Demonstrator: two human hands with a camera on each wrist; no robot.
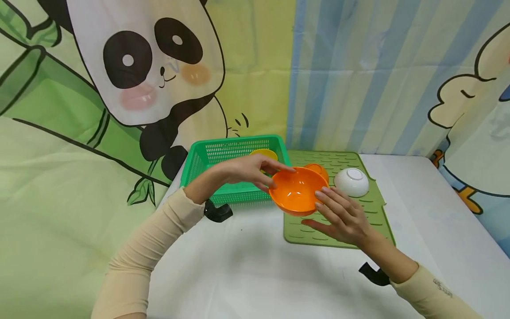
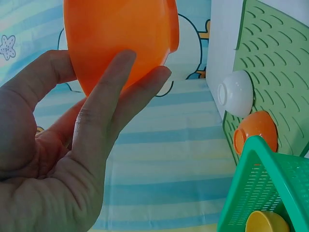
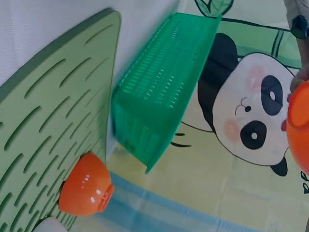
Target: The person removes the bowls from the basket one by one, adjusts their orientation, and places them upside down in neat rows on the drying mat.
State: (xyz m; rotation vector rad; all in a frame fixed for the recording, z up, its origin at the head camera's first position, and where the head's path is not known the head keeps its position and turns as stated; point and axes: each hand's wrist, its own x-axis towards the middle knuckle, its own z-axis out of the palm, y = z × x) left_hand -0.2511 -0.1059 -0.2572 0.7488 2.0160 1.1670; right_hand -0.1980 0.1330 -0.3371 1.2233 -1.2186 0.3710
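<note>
An orange bowl (image 1: 296, 190) is raised over the table, its hollow side toward the head camera. My left hand (image 1: 255, 172) grips it by its left edge; in the left wrist view, fingers (image 2: 104, 92) lie along the outside of the bowl (image 2: 116, 38). At the bowl's right rim, my right hand (image 1: 342, 215) has its fingers extended, overlapping the rim in the head view, with the thumb apart below. The right wrist view shows part of the bowl (image 3: 300, 128) at its right edge; my right hand is outside that view.
A green drying mat (image 1: 330, 235) lies on the white table (image 1: 239, 274). Upside down on it rest a second orange bowl (image 2: 258, 130) and a white bowl (image 1: 351, 182). Left of the mat stands a green basket (image 1: 235, 197) containing a yellow bowl (image 1: 264, 153). A printed curtain (image 1: 259, 66) hangs behind.
</note>
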